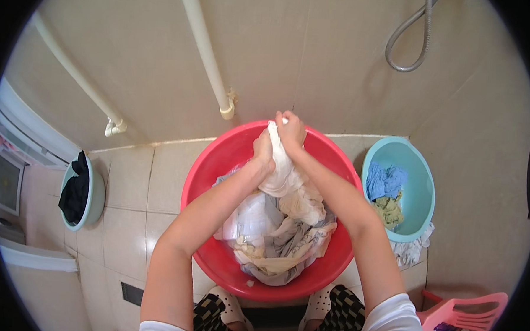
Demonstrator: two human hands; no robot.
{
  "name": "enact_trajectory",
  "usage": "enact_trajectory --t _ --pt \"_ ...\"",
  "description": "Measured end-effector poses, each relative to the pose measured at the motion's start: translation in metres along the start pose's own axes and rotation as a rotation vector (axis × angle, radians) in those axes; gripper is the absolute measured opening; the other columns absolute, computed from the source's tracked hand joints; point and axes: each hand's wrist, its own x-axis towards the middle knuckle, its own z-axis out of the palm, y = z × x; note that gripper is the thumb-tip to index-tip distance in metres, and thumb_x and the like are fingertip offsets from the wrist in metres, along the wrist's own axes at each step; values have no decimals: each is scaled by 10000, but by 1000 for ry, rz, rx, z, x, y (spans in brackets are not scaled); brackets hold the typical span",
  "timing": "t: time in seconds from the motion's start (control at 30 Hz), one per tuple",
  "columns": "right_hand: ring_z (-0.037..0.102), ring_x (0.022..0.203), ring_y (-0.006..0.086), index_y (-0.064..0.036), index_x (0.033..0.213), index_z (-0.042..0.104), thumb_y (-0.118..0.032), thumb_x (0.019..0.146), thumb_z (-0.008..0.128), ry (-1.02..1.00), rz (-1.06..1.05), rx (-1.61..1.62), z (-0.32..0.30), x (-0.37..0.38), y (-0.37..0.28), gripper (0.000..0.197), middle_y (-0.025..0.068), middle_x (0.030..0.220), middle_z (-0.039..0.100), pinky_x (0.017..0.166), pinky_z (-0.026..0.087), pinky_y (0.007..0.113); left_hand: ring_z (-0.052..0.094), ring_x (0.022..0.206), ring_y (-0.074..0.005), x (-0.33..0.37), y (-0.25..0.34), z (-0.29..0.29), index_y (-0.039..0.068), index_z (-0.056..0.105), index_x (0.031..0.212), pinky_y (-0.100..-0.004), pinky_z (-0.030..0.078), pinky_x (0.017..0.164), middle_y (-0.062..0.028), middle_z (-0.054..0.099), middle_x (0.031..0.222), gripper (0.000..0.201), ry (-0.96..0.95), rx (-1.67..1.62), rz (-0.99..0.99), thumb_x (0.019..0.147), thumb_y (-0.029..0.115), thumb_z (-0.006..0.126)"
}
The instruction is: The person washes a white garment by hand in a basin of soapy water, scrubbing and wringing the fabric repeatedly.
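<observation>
The white cloth (281, 173), stretched above the far half of the red tub (209, 163) with its lower end on the heaped laundry (288, 234), looks soft and limp, probably heavy and slippery if wet, and is best gripped by its bunched folds. Its upper end is clasped by the closed left hand (264, 149) and the right hand (291, 132), curled tight slightly farther out, both forearms being angled inward.

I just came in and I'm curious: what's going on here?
Someone holds a white cloth in the grip of the left hand and right hand, at the far side of the red tub. More clothes lie heaped in it. To the right, a blue basin holds a blue cloth and a green cloth; to the left, another basin holds dark clothes.
</observation>
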Motion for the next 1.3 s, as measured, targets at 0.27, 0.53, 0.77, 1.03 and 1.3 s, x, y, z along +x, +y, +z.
enact_trajectory --t 0.27,0.53,0.77,1.03,1.3 --pt "589 690 390 -92 753 604 -371 792 537 -102 -104 212 -3 -66 -46 289 185 707 613 617 451 476 602 711 -196 9 10 -35 83 577 870 -349 493 613 -57 601 831 242 285 144 154 867 305 480" --pt "590 649 365 -61 734 586 -314 791 545 -182 -231 230 -16 -78 -44 263 172 668 601 572 447 445 601 694 -201 19 -22 -72 90 591 837 -339 494 627 -60 611 788 312 -304 -317 170 885 348 423" --pt "590 637 380 -98 762 601 -334 811 512 -105 -141 13 -6 -44 2 256 186 625 592 572 450 483 611 791 -227 -8 -23 -36 113 588 925 -364 492 731 -73 630 896 304 -161 -127 -16 874 336 388" --pt "602 701 356 -78 713 613 -351 781 553 -39 185 78 -11 -49 39 288 150 686 622 618 453 433 609 834 -242 -21 -40 -29 108 592 974 -374 476 803 -70 634 931 344 -260 -213 -114 864 392 432" --pt "592 657 335 -82 705 598 -357 782 565 -81 36 205 -5 -115 -5 288 176 669 596 595 443 415 568 790 -142 22 -57 -83 167 542 868 -308 473 709 0 571 818 183 -210 -240 183 886 321 445"
